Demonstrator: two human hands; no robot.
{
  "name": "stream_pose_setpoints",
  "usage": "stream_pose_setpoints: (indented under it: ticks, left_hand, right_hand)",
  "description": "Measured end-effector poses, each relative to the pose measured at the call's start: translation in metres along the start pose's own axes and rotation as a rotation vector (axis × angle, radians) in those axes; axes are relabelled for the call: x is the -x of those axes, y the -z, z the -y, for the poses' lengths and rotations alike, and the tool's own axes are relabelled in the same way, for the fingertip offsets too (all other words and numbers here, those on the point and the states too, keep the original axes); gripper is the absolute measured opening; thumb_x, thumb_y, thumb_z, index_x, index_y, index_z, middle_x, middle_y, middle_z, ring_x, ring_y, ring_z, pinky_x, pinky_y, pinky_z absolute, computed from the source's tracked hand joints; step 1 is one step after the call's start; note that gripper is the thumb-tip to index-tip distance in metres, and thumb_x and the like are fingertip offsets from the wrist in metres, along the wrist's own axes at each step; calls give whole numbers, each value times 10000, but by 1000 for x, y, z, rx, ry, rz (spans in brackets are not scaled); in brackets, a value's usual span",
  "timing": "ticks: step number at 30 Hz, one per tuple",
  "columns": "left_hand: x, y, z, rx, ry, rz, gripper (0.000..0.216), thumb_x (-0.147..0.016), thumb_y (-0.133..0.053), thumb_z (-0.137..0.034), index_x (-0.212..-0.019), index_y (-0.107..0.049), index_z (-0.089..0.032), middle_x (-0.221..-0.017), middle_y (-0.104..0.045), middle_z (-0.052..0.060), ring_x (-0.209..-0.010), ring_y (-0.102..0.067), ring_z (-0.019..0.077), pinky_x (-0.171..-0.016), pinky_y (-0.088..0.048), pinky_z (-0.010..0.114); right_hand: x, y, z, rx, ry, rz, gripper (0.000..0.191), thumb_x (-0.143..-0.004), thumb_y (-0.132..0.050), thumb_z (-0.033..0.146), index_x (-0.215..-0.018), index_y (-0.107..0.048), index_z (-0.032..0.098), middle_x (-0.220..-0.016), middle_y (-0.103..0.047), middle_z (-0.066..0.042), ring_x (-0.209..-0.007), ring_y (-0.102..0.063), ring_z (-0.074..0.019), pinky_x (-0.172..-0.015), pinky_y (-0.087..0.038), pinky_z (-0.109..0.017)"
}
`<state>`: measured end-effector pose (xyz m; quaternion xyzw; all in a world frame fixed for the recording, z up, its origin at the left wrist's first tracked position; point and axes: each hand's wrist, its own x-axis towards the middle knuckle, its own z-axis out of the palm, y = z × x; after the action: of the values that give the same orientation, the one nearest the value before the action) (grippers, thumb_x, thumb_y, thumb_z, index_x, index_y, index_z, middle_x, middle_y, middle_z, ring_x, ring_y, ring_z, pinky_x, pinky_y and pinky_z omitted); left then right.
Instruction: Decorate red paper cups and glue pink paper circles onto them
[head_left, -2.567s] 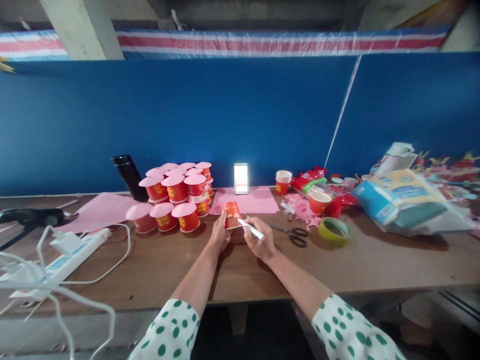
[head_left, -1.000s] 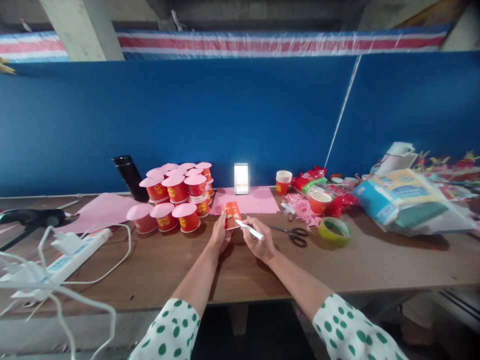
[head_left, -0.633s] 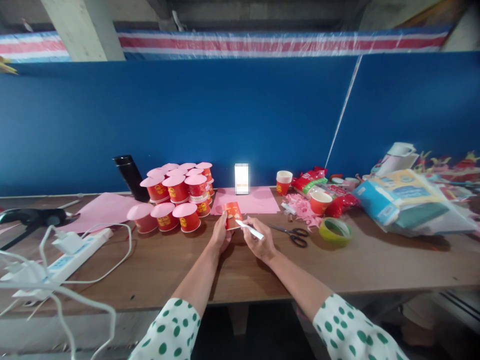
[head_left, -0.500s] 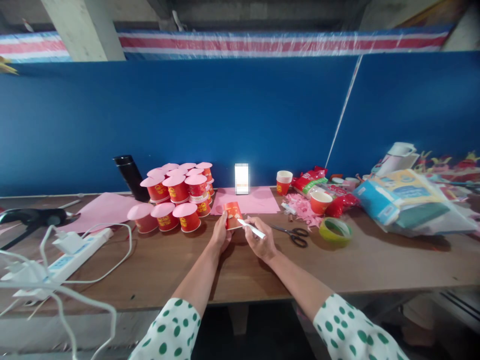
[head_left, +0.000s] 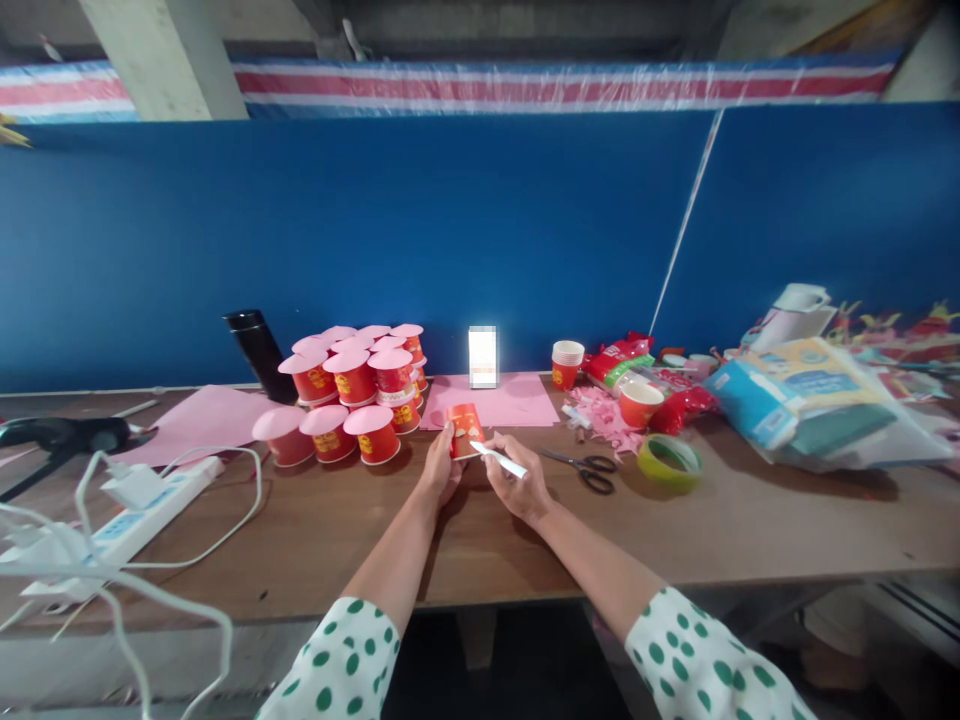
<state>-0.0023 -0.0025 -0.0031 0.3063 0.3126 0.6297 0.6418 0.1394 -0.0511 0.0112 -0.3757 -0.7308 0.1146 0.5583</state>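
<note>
A red paper cup (head_left: pixel 465 424) with a printed pattern is gripped by my left hand (head_left: pixel 443 465), fingers wrapped round its left side. My right hand (head_left: pixel 523 482) pinches a white pen (head_left: pixel 501 461), whose tip is at the cup's lower right side; whether it touches cannot be made out. Behind the cup lies a stack of pink paper (head_left: pixel 506 402). To the left stand several red cups (head_left: pixel 375 447) topped with pink paper discs, stacked in tiers. Black-handled scissors (head_left: pixel 596 474) rest just right of my right hand.
A lit phone (head_left: pixel 484 358) leans upright at the blue partition (head_left: pixel 450 220). Rightward are nested cups (head_left: pixel 568 365), pink paper scraps (head_left: pixel 600 415), a yellow-green tape roll (head_left: pixel 670 463) and plastic bags (head_left: pixel 817 400). Leftward are a black flask (head_left: pixel 262 355) and a power strip (head_left: pixel 157 515) with loose white cables.
The pen has shifted slightly left, its tip with it, over the cup's printed side. My left hand keeps its hold, and the objects on the table have stayed in place.
</note>
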Motion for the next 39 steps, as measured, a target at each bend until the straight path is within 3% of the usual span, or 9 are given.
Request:
stream_pose_setpoints:
  ticks: [7,14,32,39]
  left_hand:
    - [-1,1,1,2,-2,5,325,-767,-649,-468,-840,-608,-154,-793,-676,50,-697,-636,155,-712,-492,277]
    - [1,-1,-2,16,11,1,345,-753,-668,-458,-878,-605,-142,-839,-683,52,-717,-643,149,-734,-501,278]
    - [3,-6,-4,39,-16,-34,367,-734,-678,-505,-826,-592,-160,-771,-650,6,-664,-616,116,-704,-497,256]
    - [4,-5,-4,25,20,0,417,-731,-662,-547,-825,-587,-147,-743,-657,23,-644,-620,126,-704,-494,269]
  right_hand:
    - [-2,1,0,2,-26,-42,120,-876,-499,260,-906,-599,200,-824,-676,-45,-713,-627,-161,-625,-502,-244]
    - [-1,0,2,-39,-7,9,127,-873,-498,271,-913,-600,207,-810,-676,-34,-696,-624,-156,-621,-503,-246]
    - [0,4,1,-94,-55,-41,129,-872,-493,274,-913,-587,195,-738,-653,-17,-530,-530,-122,-534,-459,-241]
    - [-1,4,2,-64,-45,-15,128,-865,-504,271,-904,-599,194,-754,-662,-26,-585,-572,-137,-548,-468,-237]
